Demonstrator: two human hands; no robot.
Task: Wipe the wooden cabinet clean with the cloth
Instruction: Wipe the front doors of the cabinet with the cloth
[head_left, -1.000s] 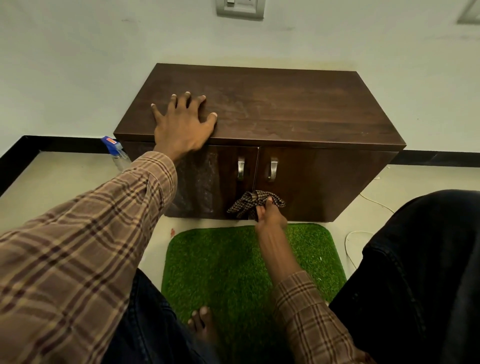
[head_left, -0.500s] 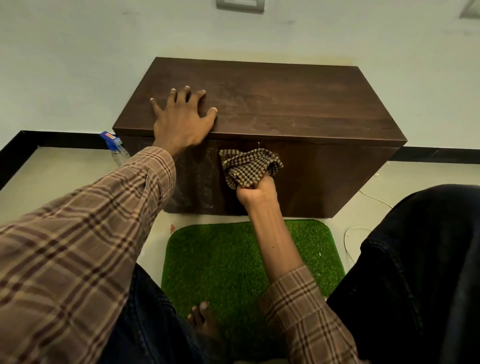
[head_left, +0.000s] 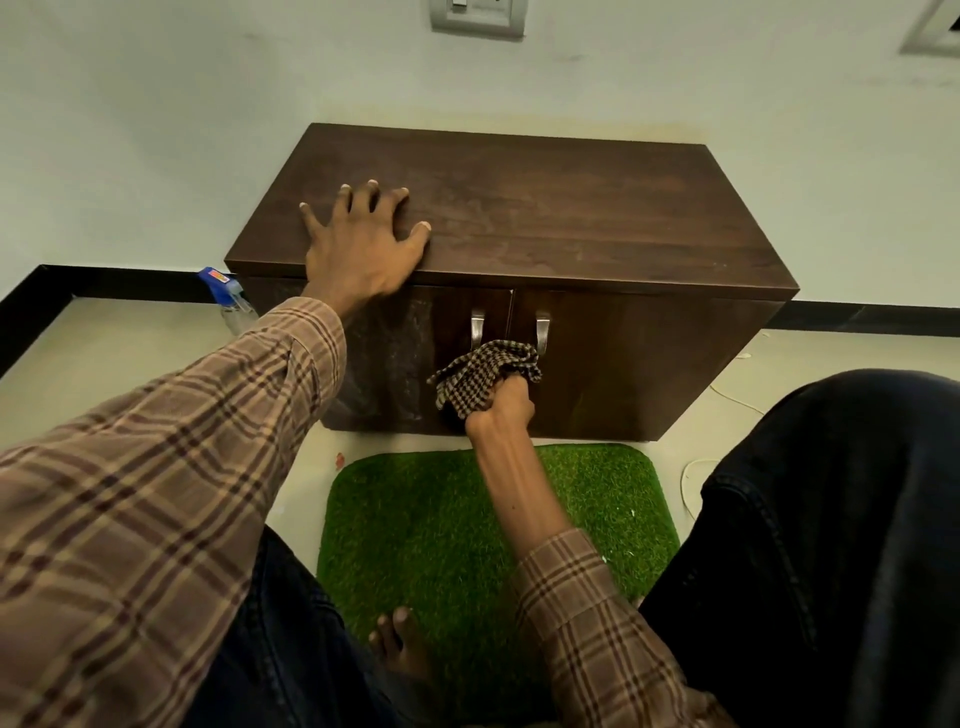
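Wood, dark brown: the cabinet (head_left: 519, 218) stands against the wall, doors closed; I read the step as wiping the door fronts, near the seam under the two handles (head_left: 542, 331). My right hand (head_left: 501, 408) has its fingers curled tight round the bunched checked cloth (head_left: 480, 375), pressed to the front; my left hand (head_left: 363, 244) lies flat and spread on the top's front-left edge, holding nothing. Streaks show on the left door (head_left: 395, 358); I judge the next stroke should go there, with firm pressure. A spray bottle (head_left: 228, 299) stands at the left; its label is unreadable; no other writing.
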